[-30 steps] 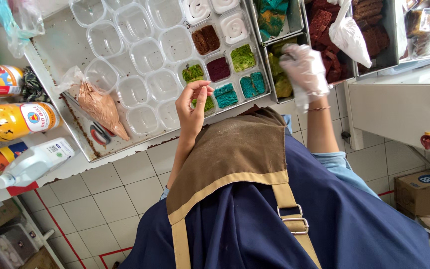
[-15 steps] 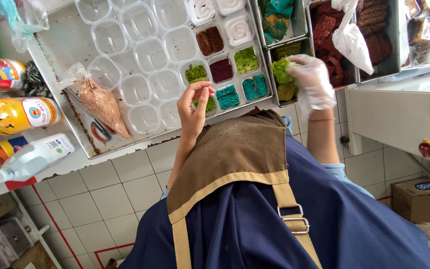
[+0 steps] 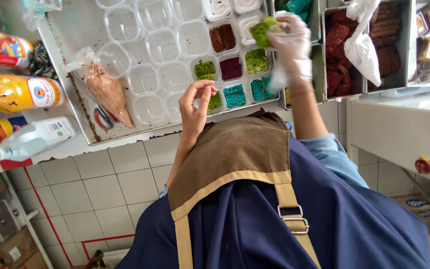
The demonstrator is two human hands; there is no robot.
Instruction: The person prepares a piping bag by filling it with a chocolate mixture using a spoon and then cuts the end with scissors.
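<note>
Nearest: brown-and-navy apron (image 3: 235, 164). Above it, bare left hand (image 3: 197, 102) hovered w/ fingers loosely curled, holding nothing, just over green cake cup (image 3: 206, 69) at metal tray (image 3: 78, 35) edge. Further up, gloved right hand (image 3: 289, 37) pinched green cake piece (image 3: 264, 30) betw. fingertips, above the filled cups. Piping bag (image 3: 106, 92) lay left on tray.

A brown-filled piping bag (image 3: 106, 92) lies on the left of the metal tray (image 3: 78, 37). Left of the tray, on the bench (image 3: 75, 147), lie two yellow bottles (image 3: 18, 92) and a white bottle (image 3: 33, 139). At far right, a clear plastic bag (image 3: 363, 47) rests over a pan of dark red cake pieces (image 3: 342, 60).
</note>
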